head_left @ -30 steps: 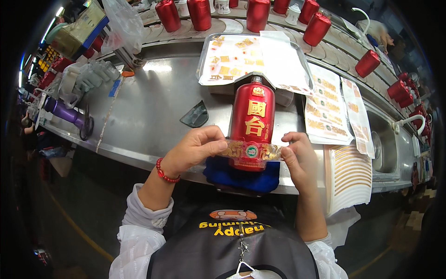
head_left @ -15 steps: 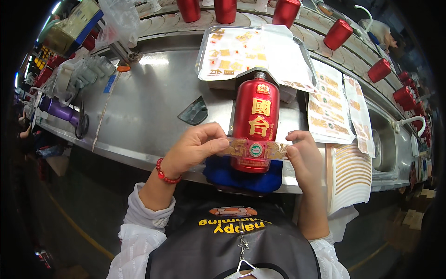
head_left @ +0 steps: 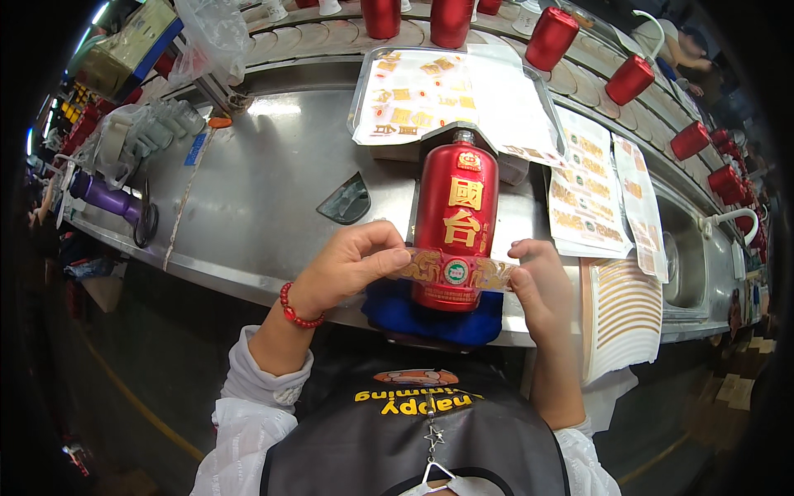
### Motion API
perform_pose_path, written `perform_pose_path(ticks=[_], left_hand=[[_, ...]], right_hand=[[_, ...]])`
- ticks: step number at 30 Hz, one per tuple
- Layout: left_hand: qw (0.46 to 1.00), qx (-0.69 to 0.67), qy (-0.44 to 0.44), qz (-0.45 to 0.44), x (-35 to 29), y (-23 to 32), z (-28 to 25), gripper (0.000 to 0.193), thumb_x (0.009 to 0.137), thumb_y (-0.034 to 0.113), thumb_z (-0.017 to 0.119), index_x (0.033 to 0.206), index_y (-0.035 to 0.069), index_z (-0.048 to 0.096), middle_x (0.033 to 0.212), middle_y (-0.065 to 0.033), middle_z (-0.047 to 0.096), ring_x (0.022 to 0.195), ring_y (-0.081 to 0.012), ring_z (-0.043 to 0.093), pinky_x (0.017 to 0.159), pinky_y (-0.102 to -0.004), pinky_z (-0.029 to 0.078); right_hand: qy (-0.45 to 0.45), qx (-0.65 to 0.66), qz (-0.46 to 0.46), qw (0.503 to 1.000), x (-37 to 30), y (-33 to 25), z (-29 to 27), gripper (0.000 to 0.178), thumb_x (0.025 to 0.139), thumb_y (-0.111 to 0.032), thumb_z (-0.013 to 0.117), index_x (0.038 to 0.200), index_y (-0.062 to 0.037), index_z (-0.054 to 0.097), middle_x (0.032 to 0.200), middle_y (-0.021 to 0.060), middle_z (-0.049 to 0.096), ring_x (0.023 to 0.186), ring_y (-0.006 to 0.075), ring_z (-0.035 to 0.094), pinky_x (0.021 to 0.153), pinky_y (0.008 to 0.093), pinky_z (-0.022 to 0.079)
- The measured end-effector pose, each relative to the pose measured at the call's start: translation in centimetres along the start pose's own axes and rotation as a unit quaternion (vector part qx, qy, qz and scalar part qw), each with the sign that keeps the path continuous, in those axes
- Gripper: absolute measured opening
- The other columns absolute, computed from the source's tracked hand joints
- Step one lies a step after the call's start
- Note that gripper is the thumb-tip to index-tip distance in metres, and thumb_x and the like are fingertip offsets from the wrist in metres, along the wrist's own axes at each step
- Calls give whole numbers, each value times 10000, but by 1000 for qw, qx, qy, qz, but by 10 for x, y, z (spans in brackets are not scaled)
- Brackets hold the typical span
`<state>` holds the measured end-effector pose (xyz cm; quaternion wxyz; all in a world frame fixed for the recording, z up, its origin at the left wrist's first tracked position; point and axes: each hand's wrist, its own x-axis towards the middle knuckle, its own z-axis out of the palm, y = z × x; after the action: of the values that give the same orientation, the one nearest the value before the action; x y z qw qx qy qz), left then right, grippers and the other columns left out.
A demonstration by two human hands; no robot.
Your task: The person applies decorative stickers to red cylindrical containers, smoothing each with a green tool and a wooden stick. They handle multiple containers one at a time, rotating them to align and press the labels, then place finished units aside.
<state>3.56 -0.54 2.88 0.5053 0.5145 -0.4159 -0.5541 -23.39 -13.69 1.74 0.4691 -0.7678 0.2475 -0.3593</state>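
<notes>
A glossy red bottle (head_left: 456, 207) with raised gold characters lies on its back, its neck away from me and its base over a dark blue cloth (head_left: 389, 310). Across its lower front stretches a clear decal strip (head_left: 426, 263) with gold patterns and a green-and-white round emblem. My left hand (head_left: 364, 256) pinches the strip's left end between thumb and fingers. At the other end my right hand (head_left: 538, 277) pinches it too, with the index finger raised and bent. The strip is held over the bottle; whether it touches the surface I cannot tell.
Beyond the bottle stands a metal tray (head_left: 361, 99) with decal sheets. More printed sheets (head_left: 585, 194) and a gold-striped sheet (head_left: 624, 306) lie to the right, beside a sink (head_left: 685, 256). A dark scraper (head_left: 346, 201) rests left of the bottle. Red bottles (head_left: 552, 39) stand on a conveyor behind.
The red bottles on the conveyor have shifted to the right. My hands and the strip have barely moved; the strip's right end sits slightly lower over the bottle.
</notes>
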Motion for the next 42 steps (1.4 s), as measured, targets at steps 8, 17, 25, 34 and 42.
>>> perform_pose_path(ticks=[8, 17, 25, 34, 42], left_hand=[[1000, -15, -4, 17, 0, -2, -1, 124, 1013, 146, 640, 975, 29, 629, 879, 44, 610, 799, -27, 529, 707, -213, 449], [1000, -5, 0, 11, 1, -3, 1, 130, 1014, 150, 639, 967, 29, 627, 896, 32, 628, 820, -30, 547, 720, -217, 460], [1000, -8, 3, 15, 2, -4, 3, 144, 1011, 158, 642, 963, 23, 630, 905, 19, 646, 831, -41, 566, 733, -225, 472], [988, 137, 57, 50, 3, -6, 3, 204, 984, 205, 652, 1025, 6, 635, 981, -53, 665, 875, -108, 596, 759, -260, 490], [954, 187, 124, 199, 4, -21, 28, 848, 965, 585, 606, 1496, -30, 362, 1493, -214, 448, 1423, -315, 405, 1180, -408, 294]], right_hand=[[-3, -1, -1, 1000, 1, -1, 2, 211, 970, -139, 684, 810, -7, 645, 1085, 118, 615, 802, 121, 574, 709, 256, 457], [-2, 11, 13, 1000, 0, 2, 2, 214, 967, -130, 678, 801, 0, 642, 1059, 119, 616, 835, 138, 577, 725, 266, 457], [-1, 3, 9, 1000, 1, 5, 4, 210, 961, -131, 684, 799, -3, 642, 1047, 117, 618, 849, 145, 581, 732, 272, 458], [-4, -45, 35, 998, 2, 14, 3, 111, 953, -98, 662, 933, 10, 643, 1071, 121, 618, 931, 194, 597, 771, 301, 475], [-89, -35, 14, 995, 8, -2, 10, 656, 985, -310, 680, 1472, 49, 426, 1376, 210, 519, 1191, 288, 566, 1014, 368, 466]])
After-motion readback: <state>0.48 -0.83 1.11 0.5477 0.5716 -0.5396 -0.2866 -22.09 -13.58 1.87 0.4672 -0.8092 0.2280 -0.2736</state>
